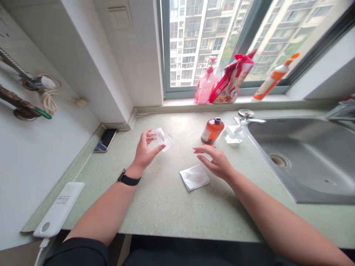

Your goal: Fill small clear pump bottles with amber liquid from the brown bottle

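My left hand (146, 149) is curled at the left of a clear, see-through plastic piece (168, 140). Its thumb and fingertips lie against the edges of this piece, whose exact kind I cannot make out. My right hand (216, 160) hovers over the counter with fingers stretched and nothing in them. Just behind it stands an amber bottle (213, 131) with a white label and no cap on its neck. A small dark thing peeks out between the bottle and the hand, mostly hidden. Below the right fingertips lies a folded white tissue (195, 177).
Right of the bottle sits a clear container (233, 135) with something white, beside a small tap (246, 119) and the steel sink (313, 155). A phone (105, 140) and a power bank (59, 208) lie left. A pump bottle (205, 87), red bag (233, 79) and orange-white bottle (273, 79) line the sill.
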`<state>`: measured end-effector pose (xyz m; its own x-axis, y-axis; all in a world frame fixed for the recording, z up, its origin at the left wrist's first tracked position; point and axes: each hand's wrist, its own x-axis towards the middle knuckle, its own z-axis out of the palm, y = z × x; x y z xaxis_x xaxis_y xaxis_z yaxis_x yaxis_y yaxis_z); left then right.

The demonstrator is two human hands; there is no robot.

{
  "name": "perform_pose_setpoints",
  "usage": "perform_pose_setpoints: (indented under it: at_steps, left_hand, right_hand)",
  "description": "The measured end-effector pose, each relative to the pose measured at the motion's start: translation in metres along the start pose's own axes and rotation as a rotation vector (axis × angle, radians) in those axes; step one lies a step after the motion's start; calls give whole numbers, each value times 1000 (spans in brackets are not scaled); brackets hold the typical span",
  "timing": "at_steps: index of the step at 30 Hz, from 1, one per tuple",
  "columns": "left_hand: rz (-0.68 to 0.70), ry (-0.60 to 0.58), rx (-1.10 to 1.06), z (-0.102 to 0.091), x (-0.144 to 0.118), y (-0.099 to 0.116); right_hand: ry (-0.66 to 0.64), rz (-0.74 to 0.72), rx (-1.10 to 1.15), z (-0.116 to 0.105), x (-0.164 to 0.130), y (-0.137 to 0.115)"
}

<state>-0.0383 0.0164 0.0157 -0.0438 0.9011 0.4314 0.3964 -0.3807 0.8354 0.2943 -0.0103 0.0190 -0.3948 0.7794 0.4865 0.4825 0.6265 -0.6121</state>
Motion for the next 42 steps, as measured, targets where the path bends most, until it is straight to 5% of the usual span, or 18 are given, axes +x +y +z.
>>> perform_pose_setpoints:
  at_steps: [8, 20, 33, 42]
  left_hand:
    - [134, -264, 102, 36, -34, 26]
    - [178, -315, 98, 48, -33, 20]
    - [236, -358, 65, 50, -36, 30]
    - [185, -381, 63, 50, -34, 28]
  right_hand:
    - [125, 15, 13, 10, 10, -9]
    - [179, 132, 23, 53, 19, -32]
    - [267, 175, 97, 56, 25, -29]
    - [166, 204, 237, 53, 28, -21]
